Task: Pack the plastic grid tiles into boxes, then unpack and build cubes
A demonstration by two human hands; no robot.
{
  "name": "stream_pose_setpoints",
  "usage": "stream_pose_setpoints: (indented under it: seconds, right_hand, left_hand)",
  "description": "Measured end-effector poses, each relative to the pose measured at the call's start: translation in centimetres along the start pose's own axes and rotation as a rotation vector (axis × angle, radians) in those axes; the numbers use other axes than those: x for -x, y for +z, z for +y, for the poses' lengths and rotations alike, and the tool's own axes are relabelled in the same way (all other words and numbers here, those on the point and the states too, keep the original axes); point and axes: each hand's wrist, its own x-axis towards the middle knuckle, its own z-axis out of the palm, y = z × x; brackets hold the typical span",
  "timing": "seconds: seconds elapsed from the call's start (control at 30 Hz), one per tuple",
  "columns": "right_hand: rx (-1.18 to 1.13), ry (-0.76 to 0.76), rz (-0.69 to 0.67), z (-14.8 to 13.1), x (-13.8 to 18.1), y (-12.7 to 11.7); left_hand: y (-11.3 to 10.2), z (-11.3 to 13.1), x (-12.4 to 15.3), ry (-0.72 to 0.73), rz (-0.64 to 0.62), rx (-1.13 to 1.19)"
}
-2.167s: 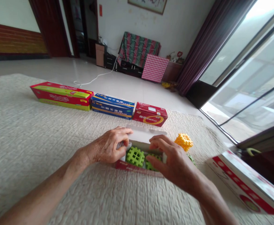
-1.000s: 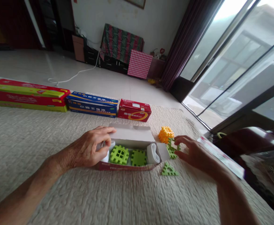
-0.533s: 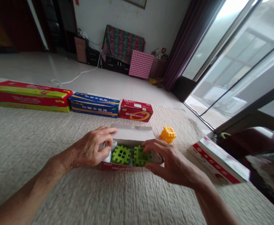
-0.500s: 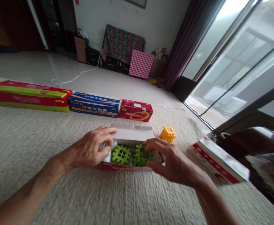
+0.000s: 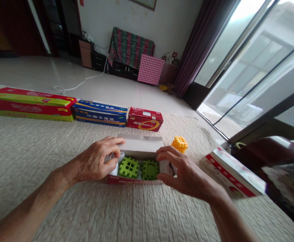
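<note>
An opened cardboard box [image 5: 140, 144] lies on the quilted cover, its white lid flap folded back. Inside it two green interlocking blocks rest side by side: the left block [image 5: 129, 167] has a window pattern, the right block [image 5: 150, 169] a rounded ring. My left hand [image 5: 100, 158] grips the box's left end, fingers curled by a pale side flap [image 5: 120, 157]. At the box's right end is my right hand [image 5: 181, 169], thumb and fingers apart, beside the right flap [image 5: 165, 167]; I see nothing held in it. A yellow-orange block cube [image 5: 180, 144] stands just behind it.
A red-and-green box [image 5: 31, 105], a blue box [image 5: 100, 113] and a red box [image 5: 145, 119] form a row at the back. A white-and-red carton [image 5: 235, 171] lies at right. The quilted cover [image 5: 127, 215] spreads below; glass doors [image 5: 250, 74] stand beyond.
The right-hand green block has settled lower into the box, away from my right fingers, and its ring face now shows. My left hand has hardly moved.
</note>
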Motion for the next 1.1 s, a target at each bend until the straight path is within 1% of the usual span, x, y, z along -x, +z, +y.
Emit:
stream_pose_setpoints:
  seconds: [0.13,0.23,0.3,0.33,0.37,0.43,0.5,0.57,0.7,0.8,1.0,1.1]
  right_hand:
    - [0.008,-0.006,0.011,0.0,0.2,-0.6]
    - [0.035,0.02,0.132,1.0,0.8,-2.2]
    - [0.098,0.093,0.208,2.5,1.6,-3.4]
    - [0.138,0.143,0.213,3.4,2.0,-4.0]
    - [0.177,0.199,0.177,4.3,2.4,-4.4]
    - [0.225,0.287,0.042,6.1,3.2,-4.7]
    - [0.236,0.327,-0.096,7.8,3.7,-4.3]
    - [0.243,0.322,-0.158,9.2,3.9,-3.3]
    - [0.267,0.244,-0.122,11.4,4.1,-1.2]
    - [0.272,0.236,-0.116,12.1,4.2,-0.4]
    - [0.261,0.242,-0.111,12.2,3.9,-0.2]
    - [0.264,0.251,-0.101,12.0,4.1,-0.8]
  left_hand:
    - [0.0,0.0,0.0,-0.002,-0.007,-0.005]
    - [-0.1,0.0,0.1,-0.006,-0.021,-0.006]
    - [-0.1,-0.1,0.1,-0.011,-0.03,-0.01]
    - [-0.1,-0.2,0.2,-0.011,-0.033,-0.012]
    - [0.0,-0.3,0.2,-0.01,-0.036,-0.015]
    - [0.1,-0.4,0.2,-0.002,-0.039,-0.018]
    - [0.2,-0.5,0.2,0.005,-0.034,-0.017]
    - [0.2,-0.4,0.2,0.003,-0.018,-0.013]
    - [0.2,-0.3,0.2,-0.001,-0.005,-0.004]
    - [0.2,-0.3,0.2,-0.001,-0.009,0.002]
    - [0.0,-0.1,0.2,-0.008,-0.022,-0.005]
    - [-0.1,-0.1,0.1,-0.019,-0.039,-0.013]
